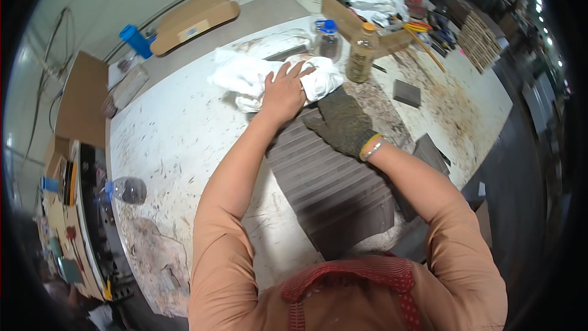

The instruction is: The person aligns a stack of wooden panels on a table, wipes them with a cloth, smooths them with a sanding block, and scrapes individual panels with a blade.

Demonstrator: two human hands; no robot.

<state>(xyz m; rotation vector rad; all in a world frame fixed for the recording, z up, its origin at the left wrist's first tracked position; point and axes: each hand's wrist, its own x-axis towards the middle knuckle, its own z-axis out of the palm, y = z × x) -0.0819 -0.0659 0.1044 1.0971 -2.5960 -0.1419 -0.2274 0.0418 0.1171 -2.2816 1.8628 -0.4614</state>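
Note:
My left hand [285, 94], bare, lies over a bunched white cloth [245, 79] with its fingers spread and pressing down on it. The cloth covers the far end of a grey-brown block [331, 178], whose top is ridged with long parallel strips. On the block's far right part rests my right hand [348, 124] in a dark, dirty work glove with a yellow cuff. Its thumb points left, apart from the other fingers, which stretch toward the cloth. The glove's fingertips are partly hidden near the cloth's edge.
Beyond the cloth stand a blue-capped bottle [329, 40] and an orange-capped bottle [362, 54] of yellowish liquid. A cardboard box [392, 41] holds rags. A small dark block [407, 93] lies to the right. A clear bottle [128, 190] lies on the table's left edge.

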